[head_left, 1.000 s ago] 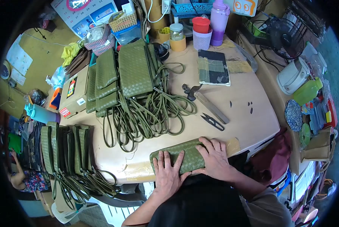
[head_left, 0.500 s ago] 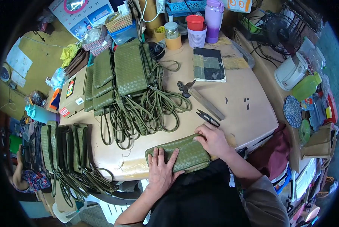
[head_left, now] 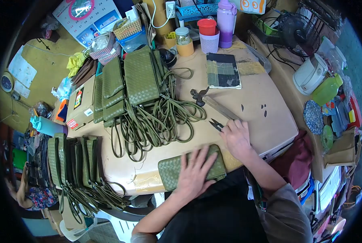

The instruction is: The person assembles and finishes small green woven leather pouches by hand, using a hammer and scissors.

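A green woven-pattern pouch [head_left: 169, 172] lies at the table's front edge. My left hand [head_left: 195, 174] rests on it, fingers spread and slightly blurred. My right hand [head_left: 235, 137] is curled over the handles of dark thread snips [head_left: 216, 124], whose pointed blades stick out to the left of the fingers. Just behind that hand lies a hammer [head_left: 219, 107] with a wooden handle and dark metal head.
Green pouches with long straps [head_left: 142, 77] are piled behind my hands, and more pouches [head_left: 74, 158] stand at the left edge. A dark notebook [head_left: 223, 71], jars and a purple tumbler [head_left: 226, 26] sit at the back. Another person [head_left: 37, 196] is at far left.
My right hand has left the pouch's upper right corner and moved up and right onto the snips. The left hand has slid right across the pouch.
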Demonstrator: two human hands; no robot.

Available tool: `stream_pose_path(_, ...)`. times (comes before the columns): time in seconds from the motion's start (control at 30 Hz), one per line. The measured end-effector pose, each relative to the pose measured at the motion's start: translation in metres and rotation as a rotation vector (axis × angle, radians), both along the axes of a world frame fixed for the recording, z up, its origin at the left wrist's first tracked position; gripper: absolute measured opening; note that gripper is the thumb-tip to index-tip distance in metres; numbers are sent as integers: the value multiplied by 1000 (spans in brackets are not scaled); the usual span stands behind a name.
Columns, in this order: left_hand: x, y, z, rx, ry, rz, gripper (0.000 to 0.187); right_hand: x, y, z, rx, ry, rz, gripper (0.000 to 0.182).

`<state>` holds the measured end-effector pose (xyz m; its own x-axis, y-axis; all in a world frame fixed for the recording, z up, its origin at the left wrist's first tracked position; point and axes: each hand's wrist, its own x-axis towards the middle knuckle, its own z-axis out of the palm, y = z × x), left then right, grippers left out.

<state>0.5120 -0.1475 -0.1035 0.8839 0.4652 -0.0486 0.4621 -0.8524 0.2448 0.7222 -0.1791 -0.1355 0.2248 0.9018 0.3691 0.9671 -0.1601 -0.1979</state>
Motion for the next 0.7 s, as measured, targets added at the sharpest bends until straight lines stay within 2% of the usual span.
stream_pose_path(0.03,7,-2,-4,15,-56,-93,88,-1,6,-1,-58,-15,37,23)
stream_pose_path(0.1,7,-1,-8,19,-35,-94,88,2,20,3,-109,-32,70,24)
stream_pose_path(0.17,2,-4,-8,9,-13,-92,89,8,32,9,134,129,110,25)
stream_pose_path(0.2,-4,-6,-6,57,63,-87,88,12,39,13,129,128,115,25)
stream_pose_path(0.27,-9,-14,-7,135,138,-55,87,20,55,19,214,99,-121,31)
stream_pose_path(0.3,-6,-17,-9,134,139,-54,87,26,62,17,213,99,-120,31)
stream_pose_path(0.37,-2,-20,-11,103,119,12,85,35,77,12,-303,302,-139,38)
stream_pose_path(0.5,-15,2,-12,80,38,-108,83,43,64,36,-242,414,-117,39)
stream_pose_path(0.57,-22,6,-13,10,20,-165,81,40,35,58,-12,540,-109,42)
stream_pose_path(0.63,-22,2,-14,-54,19,-140,81,30,-3,87,-199,678,-57,43)
stream_pose_path(0.7,-19,-7,-17,59,49,-98,81,17,-38,78,-375,996,-10,43)
